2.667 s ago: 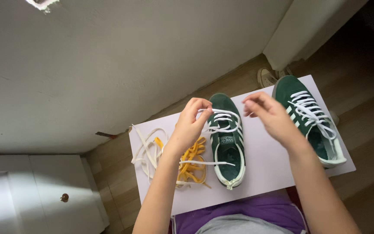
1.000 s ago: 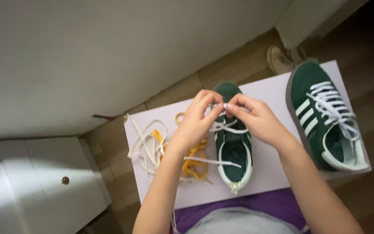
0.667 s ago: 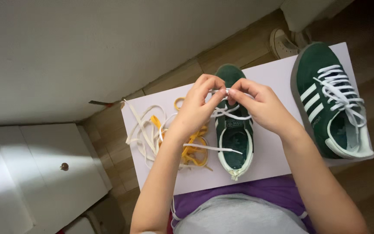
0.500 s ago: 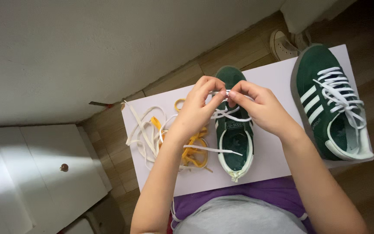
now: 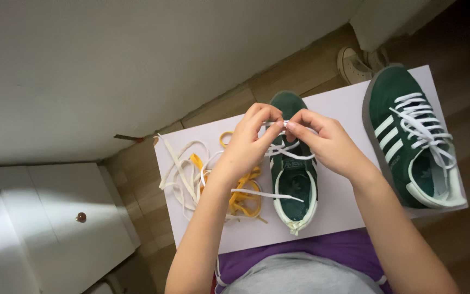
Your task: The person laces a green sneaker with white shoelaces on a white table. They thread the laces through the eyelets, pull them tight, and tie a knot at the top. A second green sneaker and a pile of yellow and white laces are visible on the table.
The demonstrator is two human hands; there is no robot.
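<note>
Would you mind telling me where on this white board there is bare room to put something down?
The white board is bare between the middle shoe and the laced shoe. Its near edge is also free. The left part is crowded with loose laces.

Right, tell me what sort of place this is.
Probably a room at home: a wooden floor along a plain white wall, a white cabinet with round knobs, and another shoe left on the floor behind the small white table.
</note>
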